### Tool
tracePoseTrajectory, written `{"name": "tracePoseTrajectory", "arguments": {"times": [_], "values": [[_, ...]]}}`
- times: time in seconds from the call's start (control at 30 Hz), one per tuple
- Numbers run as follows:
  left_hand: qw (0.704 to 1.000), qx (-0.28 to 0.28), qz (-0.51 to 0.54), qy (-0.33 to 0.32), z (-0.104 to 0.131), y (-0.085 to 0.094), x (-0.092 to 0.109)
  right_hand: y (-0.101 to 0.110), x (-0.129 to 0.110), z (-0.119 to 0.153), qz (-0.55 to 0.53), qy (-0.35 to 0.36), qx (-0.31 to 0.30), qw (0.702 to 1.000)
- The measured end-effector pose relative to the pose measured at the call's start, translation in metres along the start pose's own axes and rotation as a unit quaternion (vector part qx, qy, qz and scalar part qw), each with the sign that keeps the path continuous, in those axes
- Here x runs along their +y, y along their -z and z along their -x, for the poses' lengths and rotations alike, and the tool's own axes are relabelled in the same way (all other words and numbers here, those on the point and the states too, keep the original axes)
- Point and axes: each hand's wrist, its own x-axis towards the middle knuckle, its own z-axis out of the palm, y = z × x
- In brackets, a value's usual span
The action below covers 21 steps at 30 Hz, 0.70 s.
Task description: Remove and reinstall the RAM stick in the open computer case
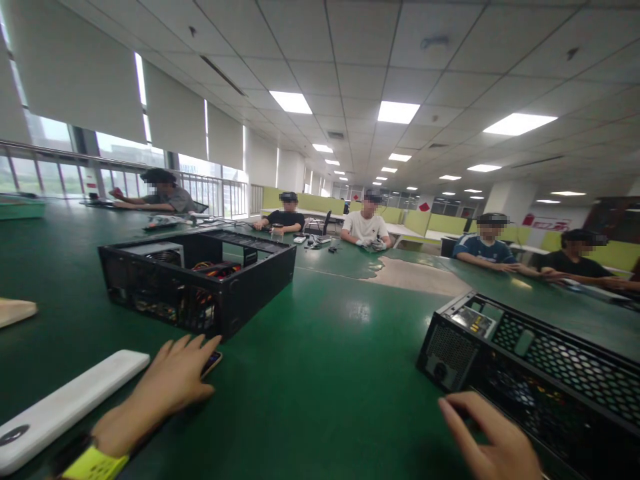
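Note:
My left hand (175, 373) lies palm down with its fingers stretched out, partly over a dark phone (214, 363) on the green table. Just beyond its fingertips is a black computer case (255, 293) lying on its side, its panel off and cables showing inside. A long white object with a dark oval mark (80, 403) sits along the left of that hand. My right hand (495, 437) is beside a second black computer case (545, 373) with a honeycomb grille. Its thumb and forefinger are apart with nothing seen between them; the other fingers are hidden.
The green table (320, 400) stretches far ahead, with a bare pale patch (425, 275) in its covering. Several people sit around it, one in a white shirt (365, 230) opposite me. A green bin (20, 208) stands at far left, and a pale object (15, 312) at the left edge.

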Motion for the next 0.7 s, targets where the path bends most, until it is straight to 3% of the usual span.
{"name": "tracePoseTrajectory", "arguments": {"times": [0.07,0.13,0.23,0.3,0.43,0.7], "values": [[0.983,0.018,-0.045,-0.174,0.000,0.019,0.054,0.032,0.030,-0.020,0.156,-0.001,0.024,0.987],[0.934,0.031,-0.073,-0.347,-0.002,0.035,0.118,0.058,0.059,-0.039,0.295,-0.039,0.006,0.955],[0.858,0.075,-0.107,-0.497,-0.005,0.053,0.202,0.080,0.085,-0.055,0.325,-0.182,-0.122,0.920],[0.815,0.088,-0.108,-0.563,-0.004,0.062,0.238,0.084,0.087,-0.057,0.291,-0.240,-0.179,0.909],[0.767,0.086,-0.110,-0.626,0.003,0.083,0.269,0.085,0.076,-0.057,0.286,-0.272,-0.160,0.905],[0.730,0.112,-0.089,-0.669,0.005,0.116,0.288,0.086,0.042,-0.045,0.250,-0.234,-0.173,0.924]]}}
